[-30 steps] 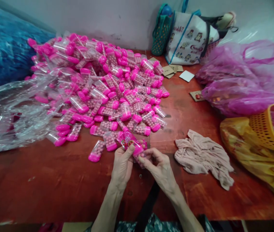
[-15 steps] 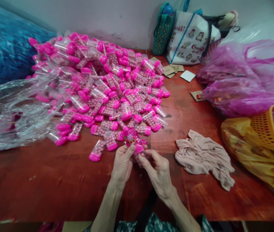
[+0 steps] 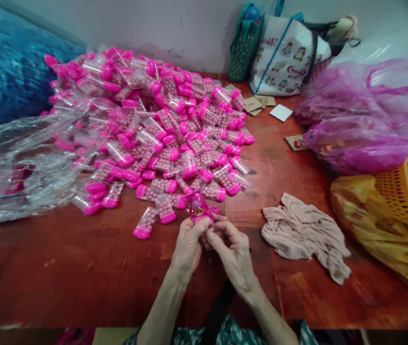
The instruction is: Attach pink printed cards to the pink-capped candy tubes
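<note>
My left hand and my right hand meet over the near middle of the red-brown table. Both pinch one clear candy packet with a pink cap and a pink printed label that sticks up above my fingers. Just beyond my hands lies a big heap of the same pink-capped packets of pink candy balls, spreading toward the far wall. One loose packet lies to the left of my left hand.
Crumpled clear plastic lies at the left under a blue sack. A beige cloth sits to the right. Pink plastic bags, a yellow bag with an orange basket, tote bags and cardboard pieces fill the right and back.
The labelled packet has turned more upright between my fingers, and my two hands have closed in a little tighter around it.
</note>
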Available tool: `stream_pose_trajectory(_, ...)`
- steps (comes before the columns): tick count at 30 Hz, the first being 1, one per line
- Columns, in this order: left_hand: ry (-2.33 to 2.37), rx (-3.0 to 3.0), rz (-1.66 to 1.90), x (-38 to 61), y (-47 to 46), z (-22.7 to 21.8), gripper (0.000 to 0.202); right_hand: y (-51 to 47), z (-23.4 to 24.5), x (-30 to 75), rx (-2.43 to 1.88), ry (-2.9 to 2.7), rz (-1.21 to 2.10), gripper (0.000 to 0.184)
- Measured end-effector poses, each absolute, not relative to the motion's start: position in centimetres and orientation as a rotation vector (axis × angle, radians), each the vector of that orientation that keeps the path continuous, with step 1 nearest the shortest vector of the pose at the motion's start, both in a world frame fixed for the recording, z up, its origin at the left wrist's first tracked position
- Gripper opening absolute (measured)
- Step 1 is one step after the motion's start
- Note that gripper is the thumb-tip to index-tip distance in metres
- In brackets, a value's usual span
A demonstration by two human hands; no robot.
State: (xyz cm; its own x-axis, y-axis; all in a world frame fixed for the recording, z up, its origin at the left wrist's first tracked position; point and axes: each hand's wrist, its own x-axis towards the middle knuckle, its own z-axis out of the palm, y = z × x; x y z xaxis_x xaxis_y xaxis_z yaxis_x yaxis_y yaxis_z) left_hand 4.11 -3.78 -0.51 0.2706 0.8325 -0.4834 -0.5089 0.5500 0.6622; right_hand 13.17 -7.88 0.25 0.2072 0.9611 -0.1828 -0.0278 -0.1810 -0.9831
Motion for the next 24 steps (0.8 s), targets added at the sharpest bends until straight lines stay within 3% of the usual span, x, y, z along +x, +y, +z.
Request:
stream_pose_trajectory(10,0.918,0.539,0.946,4.7,-4.3,-0.4,0.017,-8.9,-0.3,12.5,-1.548,-0.972,0.946,0.013)
stream_pose_trajectory(24,0.895,0.461,0.99,4.2,-4.0,0.0,0.032,-7.7,0.7,12.5,-1.314,-0.701,1.205,0.012)
